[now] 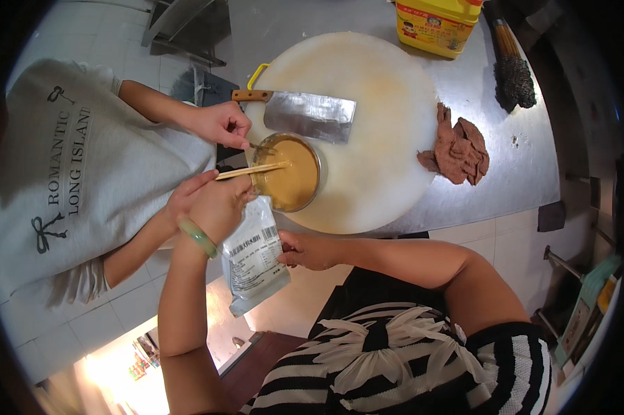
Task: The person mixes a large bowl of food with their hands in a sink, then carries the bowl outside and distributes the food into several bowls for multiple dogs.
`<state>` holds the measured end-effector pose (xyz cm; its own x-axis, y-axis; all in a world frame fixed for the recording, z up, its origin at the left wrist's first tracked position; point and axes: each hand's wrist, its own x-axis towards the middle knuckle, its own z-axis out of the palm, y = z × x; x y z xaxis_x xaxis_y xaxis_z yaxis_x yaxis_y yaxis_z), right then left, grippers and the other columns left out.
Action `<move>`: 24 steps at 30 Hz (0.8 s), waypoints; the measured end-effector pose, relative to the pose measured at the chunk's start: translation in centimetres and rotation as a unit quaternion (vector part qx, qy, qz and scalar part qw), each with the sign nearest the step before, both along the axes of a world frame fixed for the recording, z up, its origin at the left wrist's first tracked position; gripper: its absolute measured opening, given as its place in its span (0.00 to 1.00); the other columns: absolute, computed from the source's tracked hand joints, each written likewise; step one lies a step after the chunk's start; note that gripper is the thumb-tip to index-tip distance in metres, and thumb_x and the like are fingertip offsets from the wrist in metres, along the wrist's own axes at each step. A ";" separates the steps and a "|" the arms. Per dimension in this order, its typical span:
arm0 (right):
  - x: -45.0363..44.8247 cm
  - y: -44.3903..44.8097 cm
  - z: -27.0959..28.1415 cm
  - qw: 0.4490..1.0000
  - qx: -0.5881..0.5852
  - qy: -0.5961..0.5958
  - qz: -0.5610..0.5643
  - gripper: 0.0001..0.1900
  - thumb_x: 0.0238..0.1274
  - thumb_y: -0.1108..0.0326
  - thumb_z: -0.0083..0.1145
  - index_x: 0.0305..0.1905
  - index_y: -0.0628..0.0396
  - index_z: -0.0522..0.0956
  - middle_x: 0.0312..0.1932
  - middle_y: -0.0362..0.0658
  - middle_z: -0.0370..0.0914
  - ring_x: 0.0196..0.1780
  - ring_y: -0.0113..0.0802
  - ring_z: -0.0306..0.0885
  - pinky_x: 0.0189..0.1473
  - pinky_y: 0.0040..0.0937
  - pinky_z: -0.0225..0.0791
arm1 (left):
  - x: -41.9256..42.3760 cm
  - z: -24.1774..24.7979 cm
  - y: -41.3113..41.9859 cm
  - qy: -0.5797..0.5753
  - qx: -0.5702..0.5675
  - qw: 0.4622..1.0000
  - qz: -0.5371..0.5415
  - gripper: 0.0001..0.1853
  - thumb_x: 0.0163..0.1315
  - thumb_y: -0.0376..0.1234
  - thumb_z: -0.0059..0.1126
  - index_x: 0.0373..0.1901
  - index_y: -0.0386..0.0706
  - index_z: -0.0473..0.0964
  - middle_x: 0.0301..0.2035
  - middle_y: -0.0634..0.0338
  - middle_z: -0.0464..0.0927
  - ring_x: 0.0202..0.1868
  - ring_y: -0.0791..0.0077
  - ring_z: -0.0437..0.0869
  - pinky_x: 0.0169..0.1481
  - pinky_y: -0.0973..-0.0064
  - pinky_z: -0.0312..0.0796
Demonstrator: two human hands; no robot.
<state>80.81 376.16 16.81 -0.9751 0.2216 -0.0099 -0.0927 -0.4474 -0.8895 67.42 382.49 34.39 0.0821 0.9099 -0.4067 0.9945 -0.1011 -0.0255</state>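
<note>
A white plastic packet [254, 254] with printing hangs tilted beside the round cutting board's near edge. My left hand [221, 205], with a green bangle at its wrist, grips the packet's top corner next to the bowl. On the packet's right side, my right hand [309, 251] pinches the edge. The metal bowl [319, 174] holds a smooth yellow-brown paste [293, 181]. Wooden chopsticks [252, 170] dip into the paste; their rear ends meet a co-worker's hand [190, 192]. That person's other hand [221, 124] holds a thin utensil at the bowl's rim.
The bowl stands on a thick round white cutting board [384, 140], beside a wood-handled cleaver [312, 116]. A brown cloth [462, 148] touches the board's right edge. Farther back on the steel table [530, 171] are a yellow jug [436, 28] and a dark-bristled brush [514, 72].
</note>
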 end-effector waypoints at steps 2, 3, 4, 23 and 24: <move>-0.7 -1.0 -1.6 1.000 -0.014 0.008 -0.008 0.16 0.69 0.63 0.47 0.54 0.58 0.60 0.38 0.46 0.76 0.39 0.32 0.74 0.43 0.32 0.70 | -0.4 -0.4 -0.2 -0.008 0.021 1.000 -0.002 0.05 0.54 0.36 0.62 0.26 0.47 0.76 0.28 0.55 0.78 0.34 0.58 0.80 0.40 0.61 0.70; -0.6 -1.0 -1.5 1.000 -0.011 0.012 -0.010 0.15 0.69 0.63 0.47 0.53 0.58 0.60 0.38 0.46 0.75 0.39 0.32 0.74 0.42 0.32 0.70 | -0.8 -0.8 -0.7 -0.012 0.029 1.000 0.002 0.05 0.54 0.35 0.62 0.25 0.47 0.76 0.27 0.55 0.78 0.34 0.58 0.80 0.41 0.61 0.70; -0.5 -0.9 -1.4 1.000 -0.008 0.016 -0.012 0.15 0.69 0.63 0.47 0.53 0.58 0.61 0.37 0.46 0.75 0.38 0.32 0.74 0.41 0.32 0.70 | -1.4 -1.2 -0.9 -0.033 0.029 0.999 0.022 0.05 0.52 0.35 0.63 0.25 0.46 0.76 0.25 0.56 0.78 0.32 0.59 0.80 0.42 0.63 0.70; -0.8 -1.2 -0.6 0.999 -0.012 0.039 -0.033 0.19 0.70 0.65 0.47 0.60 0.57 0.58 0.37 0.45 0.75 0.39 0.32 0.72 0.44 0.31 0.68 | -1.8 0.0 -0.7 -0.150 0.056 0.987 0.001 0.05 0.56 0.28 0.60 0.28 0.38 0.73 0.22 0.50 0.76 0.25 0.51 0.77 0.29 0.63 0.67; -0.6 -1.7 -0.3 0.997 -0.004 0.055 -0.047 0.19 0.70 0.65 0.47 0.60 0.57 0.58 0.37 0.45 0.75 0.38 0.32 0.73 0.44 0.31 0.69 | -1.7 0.4 -1.0 -0.149 0.076 0.986 -0.017 0.05 0.56 0.28 0.60 0.28 0.38 0.73 0.22 0.49 0.76 0.26 0.51 0.77 0.30 0.64 0.67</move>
